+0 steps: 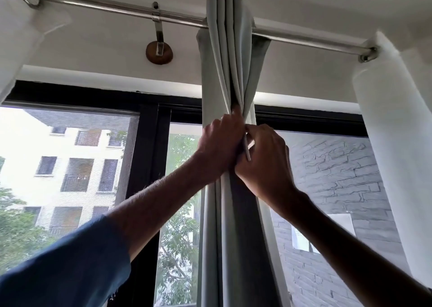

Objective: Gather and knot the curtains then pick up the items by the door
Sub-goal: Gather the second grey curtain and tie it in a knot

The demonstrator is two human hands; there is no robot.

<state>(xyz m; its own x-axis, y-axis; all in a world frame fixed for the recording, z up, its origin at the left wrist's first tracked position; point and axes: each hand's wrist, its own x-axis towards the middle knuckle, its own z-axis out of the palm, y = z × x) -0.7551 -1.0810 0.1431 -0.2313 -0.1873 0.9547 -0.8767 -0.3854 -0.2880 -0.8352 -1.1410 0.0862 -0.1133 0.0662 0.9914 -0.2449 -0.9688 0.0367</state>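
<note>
Head view, pale grey curtain (230,49), bunched (vertical pleats)

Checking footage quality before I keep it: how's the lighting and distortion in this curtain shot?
Head view: backlit, the window blown out at left, so the left hand, right hand and curtain read dark; the white column at right is overexposed and leans, likely wide-angle distortion.

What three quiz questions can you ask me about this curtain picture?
1. True or false: the curtain hangs bunched together on a metal rod.
2. What do the left hand and right hand both hold? A) the curtain B) the rod C) a cup
3. Fill in: the sleeve on the left arm is ____.

Key: 1 true; 2 A; 3 blue.
</note>
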